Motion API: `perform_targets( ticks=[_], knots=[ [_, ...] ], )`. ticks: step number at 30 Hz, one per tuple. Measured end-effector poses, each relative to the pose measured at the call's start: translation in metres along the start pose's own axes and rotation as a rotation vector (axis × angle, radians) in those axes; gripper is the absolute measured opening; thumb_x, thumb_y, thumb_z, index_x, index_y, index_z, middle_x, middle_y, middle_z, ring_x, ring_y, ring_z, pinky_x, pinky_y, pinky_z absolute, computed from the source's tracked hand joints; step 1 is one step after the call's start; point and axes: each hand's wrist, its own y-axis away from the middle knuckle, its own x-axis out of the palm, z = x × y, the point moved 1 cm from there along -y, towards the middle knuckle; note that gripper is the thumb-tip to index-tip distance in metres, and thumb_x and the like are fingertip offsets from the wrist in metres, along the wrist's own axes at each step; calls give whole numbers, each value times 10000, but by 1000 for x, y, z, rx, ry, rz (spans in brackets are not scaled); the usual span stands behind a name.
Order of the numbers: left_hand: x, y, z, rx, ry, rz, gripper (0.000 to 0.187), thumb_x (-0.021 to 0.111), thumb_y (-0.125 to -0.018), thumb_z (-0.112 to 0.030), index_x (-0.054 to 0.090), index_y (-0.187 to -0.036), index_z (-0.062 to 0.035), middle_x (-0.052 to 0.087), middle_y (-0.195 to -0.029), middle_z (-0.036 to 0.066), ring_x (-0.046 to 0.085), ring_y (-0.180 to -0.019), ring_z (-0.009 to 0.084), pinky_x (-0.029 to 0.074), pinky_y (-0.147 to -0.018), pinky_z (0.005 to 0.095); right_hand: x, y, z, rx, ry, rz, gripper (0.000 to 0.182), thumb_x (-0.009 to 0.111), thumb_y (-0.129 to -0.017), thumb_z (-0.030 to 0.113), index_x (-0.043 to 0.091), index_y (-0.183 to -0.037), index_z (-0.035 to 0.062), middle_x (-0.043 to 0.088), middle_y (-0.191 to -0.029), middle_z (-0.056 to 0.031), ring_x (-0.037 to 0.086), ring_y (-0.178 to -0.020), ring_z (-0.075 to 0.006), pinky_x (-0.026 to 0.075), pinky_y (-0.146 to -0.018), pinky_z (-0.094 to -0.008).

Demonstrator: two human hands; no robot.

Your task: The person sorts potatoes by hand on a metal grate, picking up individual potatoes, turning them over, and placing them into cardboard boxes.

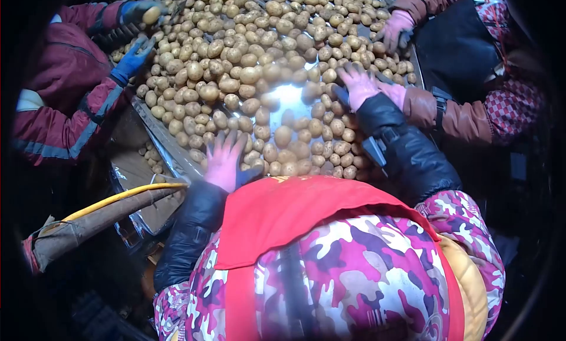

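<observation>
Many potatoes point(250, 75) cover a metal sorting table point(289, 99), whose shiny surface shows through a gap in the middle. My left hand point(224, 161), in a pink and dark glove, rests at the near left part of the heap with its fingers spread over the potatoes. Farther out to the right, my right hand point(358, 87) wears the same kind of glove and lies on potatoes, fingers apart. Neither hand shows a potato in its grasp. Dark sleeve covers reach up both my forearms.
At left, a co-worker's blue-gloved hand point(141, 12) holds a potato; their other hand point(132, 58) is at the heap's edge. A right-hand co-worker's pink glove point(396, 29) touches potatoes. A wrapped pole with a yellow hose point(112, 199) juts in near my left arm.
</observation>
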Motion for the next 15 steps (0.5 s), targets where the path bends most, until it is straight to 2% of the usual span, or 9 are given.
perform_targets(
  ticks=[2, 4, 6, 8, 9, 12, 13, 15],
  knots=[
    [-2, -4, -9, 1, -38, 47, 881, 762, -847, -598, 470, -1554, -161, 353, -1658, 159, 264, -1539, 471, 217, -1215, 706, 19, 34, 18, 29, -87, -119, 662, 666, -953, 494, 491, -1531, 223, 427, -1614, -154, 425, -1477, -380, 291, -1160, -746],
    [5, -19, -12, -8, -86, 68, 901, 767, -832, -610, 464, -1559, -171, 332, -1667, 170, 267, -1541, 460, 221, -1212, 707, -2, 81, 57, -12, -26, 62, 700, 669, -950, 471, 438, -1562, 219, 403, -1633, -150, 385, -1517, -362, 266, -1166, -764],
    [7, -39, -22, -25, -152, 27, 965, 822, -767, -592, 460, -1561, -179, 333, -1641, 223, 286, -1530, 454, 253, -1202, 690, 0, 118, 79, -36, -303, 102, 705, 684, -936, 425, 436, -1566, 230, 378, -1655, -142, 334, -1555, -352, 240, -1179, -765],
    [11, -67, -24, -8, -192, 27, 1025, 820, -757, -623, 422, -1603, -202, 313, -1654, 236, 248, -1541, 504, 262, -1205, 678, 16, 142, 83, -329, -317, 164, 601, 652, -958, 393, 509, -1481, 134, 442, -1576, -182, 347, -1516, -397, 216, -1205, -697],
    [7, -82, -25, 49, -169, 29, 1022, 818, -741, -642, 452, -1582, -191, 315, -1656, 231, 244, -1549, 487, 272, -1209, 658, 40, 156, 84, -420, -319, 68, 582, 690, -921, 336, 539, -1450, 147, 452, -1566, -162, 358, -1510, -386, 233, -1207, -673],
    [20, -113, -28, -3, -67, 70, 890, 757, -819, -678, 510, -1545, -226, 269, -1681, 253, 220, -1568, 473, 187, -1208, 746, -5, 184, 91, -552, -296, 207, 623, 707, -880, 307, 538, -1460, 157, 457, -1568, -144, 363, -1511, -370, 239, -1213, -662],
    [24, -117, -34, -29, -66, 63, 823, 712, -875, -675, 513, -1547, -243, 256, -1684, 264, 208, -1576, 469, 145, -1198, 781, 5, 193, 92, -562, -373, 194, 640, 699, -859, 264, 534, -1470, 166, 451, -1583, -131, 372, -1515, -356, 243, -1219, -662],
    [26, -117, -42, -29, -64, 46, 795, 692, -917, -632, 487, -1570, -228, 248, -1687, 265, 223, -1570, 470, 171, -1221, 733, 7, 199, 96, -579, -349, 195, 628, 682, -873, 246, 530, -1478, 166, 450, -1590, -124, 373, -1521, -351, 255, -1216, -672]
  ],
)
